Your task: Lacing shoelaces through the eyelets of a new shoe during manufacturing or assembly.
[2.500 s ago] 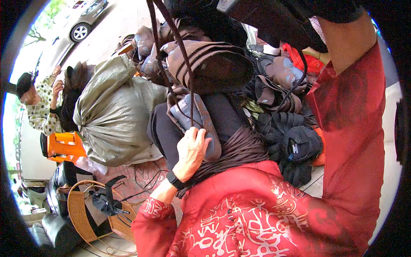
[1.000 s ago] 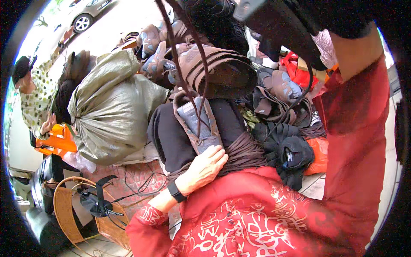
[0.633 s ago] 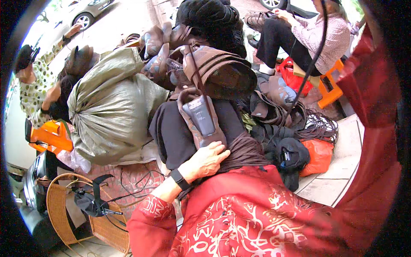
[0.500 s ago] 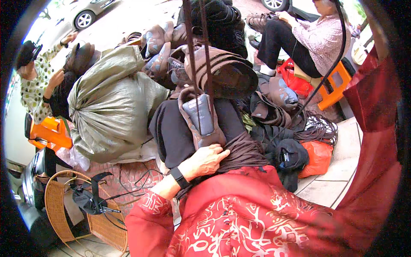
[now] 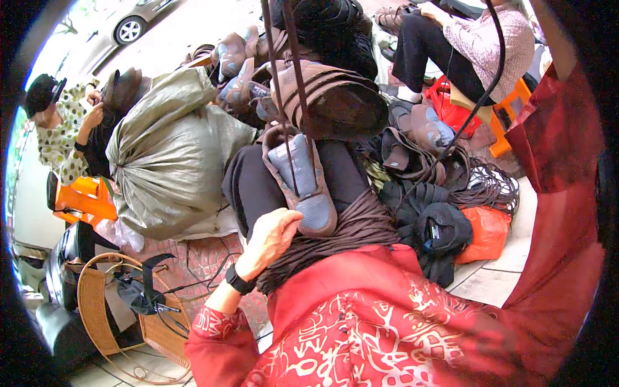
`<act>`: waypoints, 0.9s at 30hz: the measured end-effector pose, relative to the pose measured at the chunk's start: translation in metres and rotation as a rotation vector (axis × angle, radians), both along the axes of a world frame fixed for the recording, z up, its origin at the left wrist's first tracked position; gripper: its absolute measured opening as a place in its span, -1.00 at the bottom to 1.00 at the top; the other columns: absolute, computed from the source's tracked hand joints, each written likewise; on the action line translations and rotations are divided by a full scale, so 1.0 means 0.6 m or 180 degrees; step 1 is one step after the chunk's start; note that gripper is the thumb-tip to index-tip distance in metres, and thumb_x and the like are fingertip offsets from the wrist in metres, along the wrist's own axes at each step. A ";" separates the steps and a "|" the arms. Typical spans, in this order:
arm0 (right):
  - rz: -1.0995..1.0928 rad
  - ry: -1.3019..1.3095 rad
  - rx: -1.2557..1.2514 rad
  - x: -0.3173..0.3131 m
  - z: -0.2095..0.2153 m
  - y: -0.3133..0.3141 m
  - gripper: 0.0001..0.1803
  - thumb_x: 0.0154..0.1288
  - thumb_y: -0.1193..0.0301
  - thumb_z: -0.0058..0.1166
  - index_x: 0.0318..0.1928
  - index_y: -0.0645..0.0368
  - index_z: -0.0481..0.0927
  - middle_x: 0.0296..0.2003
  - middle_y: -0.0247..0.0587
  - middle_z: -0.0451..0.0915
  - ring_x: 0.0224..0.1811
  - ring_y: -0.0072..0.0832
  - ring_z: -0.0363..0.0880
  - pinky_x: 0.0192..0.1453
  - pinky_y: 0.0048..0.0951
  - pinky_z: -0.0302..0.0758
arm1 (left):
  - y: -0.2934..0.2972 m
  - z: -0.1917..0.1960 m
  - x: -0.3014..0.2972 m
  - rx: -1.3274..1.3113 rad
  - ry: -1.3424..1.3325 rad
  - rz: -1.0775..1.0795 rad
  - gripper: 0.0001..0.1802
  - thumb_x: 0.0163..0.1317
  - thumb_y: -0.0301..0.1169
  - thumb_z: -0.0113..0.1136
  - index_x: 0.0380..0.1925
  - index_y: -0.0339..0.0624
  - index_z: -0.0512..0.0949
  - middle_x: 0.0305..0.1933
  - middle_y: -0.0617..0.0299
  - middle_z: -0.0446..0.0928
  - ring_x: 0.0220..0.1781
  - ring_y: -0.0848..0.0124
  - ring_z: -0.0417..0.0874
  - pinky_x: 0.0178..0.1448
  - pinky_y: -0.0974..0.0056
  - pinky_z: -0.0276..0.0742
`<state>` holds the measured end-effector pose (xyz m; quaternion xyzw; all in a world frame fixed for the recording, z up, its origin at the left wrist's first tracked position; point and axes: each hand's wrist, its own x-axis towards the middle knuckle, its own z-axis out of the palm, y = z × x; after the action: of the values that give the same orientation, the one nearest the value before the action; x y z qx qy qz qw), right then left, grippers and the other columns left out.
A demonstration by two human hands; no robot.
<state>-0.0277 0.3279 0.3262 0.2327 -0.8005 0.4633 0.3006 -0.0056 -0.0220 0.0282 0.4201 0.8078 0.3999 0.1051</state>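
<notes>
On my lap lies a brown shoe upper (image 5: 316,216) with a grey-blue middle, its toe toward me. My left hand (image 5: 272,237) is closed at the left edge of the toe, the fingertips pinched against it. Two strands of a dark brown lace (image 5: 300,84) run taut from the upper and leave the picture at the top. A thick bundle of brown laces (image 5: 348,222) lies across my thighs under the toe. My right arm rises along the right side in a red sleeve (image 5: 548,226); its hand is out of view.
Ahead sit stacked brown uppers (image 5: 335,97). A tied greenish sack (image 5: 180,161) stands at left, a wicker chair (image 5: 93,309) nearer. Black cloth items (image 5: 445,229) and an orange bag (image 5: 483,235) lie at right. Two people sit nearby. A dark cord (image 5: 493,84) hangs at right.
My left hand has moved left, from below the toe to its left edge, and its fingers have drawn together. The upper has shifted slightly down. The person at left has brought both hands together.
</notes>
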 end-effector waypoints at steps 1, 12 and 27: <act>-0.0028 -0.0001 -0.0010 0.004 -0.002 0.006 -0.78 0.31 0.31 -0.14 -0.31 0.24 0.42 -0.59 -0.46 0.37 -0.59 -0.65 0.30 -0.36 -0.55 0.37 | 0.009 0.002 0.001 0.0032 0.0156 -0.0227 -0.78 0.06 -0.51 0.09 -0.25 -0.28 0.49 -0.39 0.02 0.49 -0.35 0.11 0.55 -0.25 0.21 0.47; -0.0225 -0.0016 -0.0145 0.022 -0.024 0.065 -0.78 0.31 0.31 -0.14 -0.32 0.23 0.43 -0.58 -0.46 0.37 -0.59 -0.65 0.30 -0.36 -0.55 0.36 | 0.054 0.000 0.020 -0.1088 0.1130 -0.0177 -0.39 0.01 -0.42 0.18 0.12 -0.18 0.25 -0.33 0.07 0.34 -0.36 0.13 0.47 -0.32 0.19 0.47; -0.0235 0.0108 -0.0046 0.016 0.006 0.064 -0.78 0.31 0.31 -0.15 -0.34 0.22 0.43 -0.58 -0.46 0.37 -0.58 -0.65 0.31 -0.36 -0.55 0.36 | 0.076 -0.027 0.023 -0.0791 0.1944 -0.1331 -0.57 0.00 -0.36 0.11 -0.07 -0.22 0.39 0.05 -0.02 0.32 0.06 0.12 0.36 0.16 0.17 0.34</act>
<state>-0.0180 0.3663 0.3301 0.2088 -0.8000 0.4536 0.3327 0.0083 0.0234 0.0121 0.6594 0.7412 0.1256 -0.0108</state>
